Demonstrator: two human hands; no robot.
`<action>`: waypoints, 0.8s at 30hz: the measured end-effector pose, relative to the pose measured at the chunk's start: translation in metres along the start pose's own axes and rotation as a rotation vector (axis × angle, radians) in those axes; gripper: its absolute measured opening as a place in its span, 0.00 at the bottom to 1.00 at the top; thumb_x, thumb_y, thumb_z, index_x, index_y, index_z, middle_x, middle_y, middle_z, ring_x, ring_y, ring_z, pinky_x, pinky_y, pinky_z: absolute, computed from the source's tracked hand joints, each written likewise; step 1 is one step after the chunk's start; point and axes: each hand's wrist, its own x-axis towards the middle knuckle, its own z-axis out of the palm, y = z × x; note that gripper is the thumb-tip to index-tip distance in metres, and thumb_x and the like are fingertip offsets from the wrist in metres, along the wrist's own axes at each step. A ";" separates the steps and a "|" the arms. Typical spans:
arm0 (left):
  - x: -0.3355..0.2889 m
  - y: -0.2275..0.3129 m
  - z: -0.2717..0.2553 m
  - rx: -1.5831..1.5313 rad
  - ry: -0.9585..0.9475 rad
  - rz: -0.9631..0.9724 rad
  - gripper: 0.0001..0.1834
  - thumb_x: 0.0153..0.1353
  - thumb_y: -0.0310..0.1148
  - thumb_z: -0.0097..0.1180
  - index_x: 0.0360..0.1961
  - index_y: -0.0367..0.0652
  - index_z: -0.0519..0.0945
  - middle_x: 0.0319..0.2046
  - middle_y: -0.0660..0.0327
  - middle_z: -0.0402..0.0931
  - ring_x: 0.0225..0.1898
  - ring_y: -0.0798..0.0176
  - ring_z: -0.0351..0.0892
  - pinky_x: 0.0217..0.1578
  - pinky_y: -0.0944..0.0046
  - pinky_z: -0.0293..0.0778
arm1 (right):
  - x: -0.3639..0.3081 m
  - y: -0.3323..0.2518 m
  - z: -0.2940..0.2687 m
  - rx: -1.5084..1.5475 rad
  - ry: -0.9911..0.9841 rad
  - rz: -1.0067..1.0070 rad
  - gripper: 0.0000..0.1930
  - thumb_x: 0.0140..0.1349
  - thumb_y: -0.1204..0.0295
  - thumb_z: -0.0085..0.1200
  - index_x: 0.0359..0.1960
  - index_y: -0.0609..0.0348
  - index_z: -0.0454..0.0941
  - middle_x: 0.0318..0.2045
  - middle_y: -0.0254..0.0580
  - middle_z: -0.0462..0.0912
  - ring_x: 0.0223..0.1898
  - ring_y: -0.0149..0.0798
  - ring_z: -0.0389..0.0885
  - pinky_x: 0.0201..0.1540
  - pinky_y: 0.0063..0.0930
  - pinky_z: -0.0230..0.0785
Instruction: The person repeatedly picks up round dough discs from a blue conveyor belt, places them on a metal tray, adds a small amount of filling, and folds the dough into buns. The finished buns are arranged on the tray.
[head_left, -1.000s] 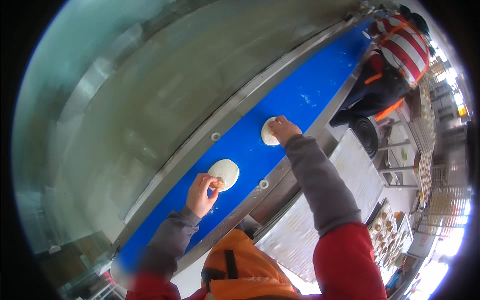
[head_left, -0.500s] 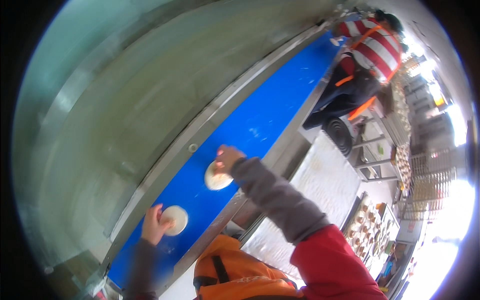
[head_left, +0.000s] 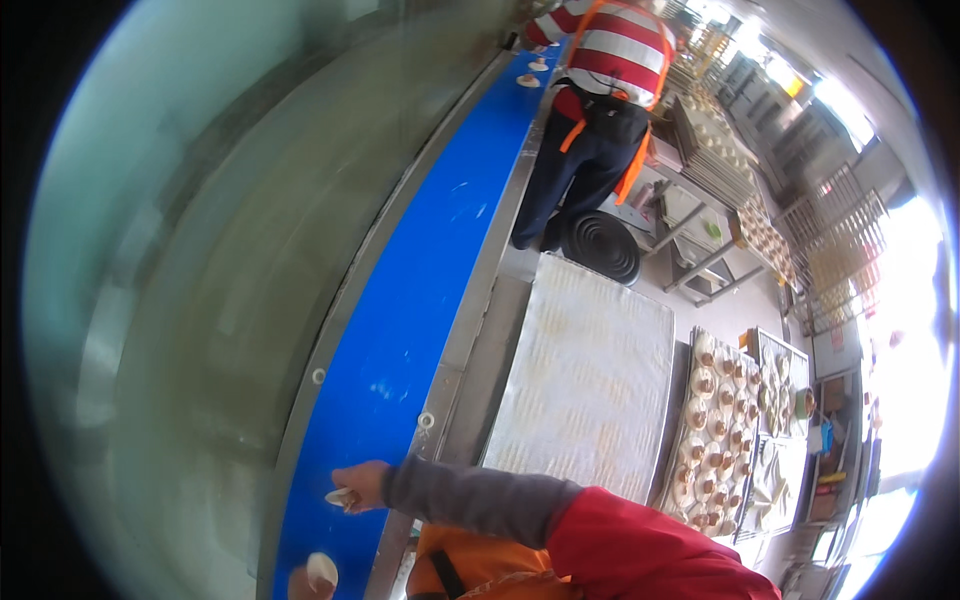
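Observation:
My right hand [head_left: 364,485] reaches over the blue conveyor belt [head_left: 400,300] from the right, fingers closed on a pale dough round [head_left: 341,497]. The round looks partly folded, with a bit of filling in it. Nearer to me, at the bottom of the view, a second pale dough round [head_left: 323,570] lies on the belt. A blurred part of my left hand [head_left: 300,582] overlaps its left edge; the fingers are too smeared to read.
A co-worker [head_left: 620,60] in a striped top stands farther along the belt, near several dough rounds [head_left: 528,80]. Right of the belt are a large pale tray [head_left: 590,370], a tray of filled rounds [head_left: 712,440], a black round stool [head_left: 600,245] and racks [head_left: 835,250].
The view has swung toward the right. My right hand now has its dough round lifted and partly folded, where it lay flat before. My left hand has dropped to the bottom edge.

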 end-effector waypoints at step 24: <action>0.520 0.479 0.131 -1.083 -0.582 0.223 0.26 0.61 0.34 0.63 0.59 0.39 0.71 0.51 0.60 0.77 0.52 0.65 0.77 0.52 0.63 0.73 | -0.373 0.310 -0.260 -0.081 1.121 0.938 0.25 0.55 0.51 0.62 0.50 0.54 0.81 0.43 0.50 0.84 0.48 0.52 0.81 0.53 0.40 0.73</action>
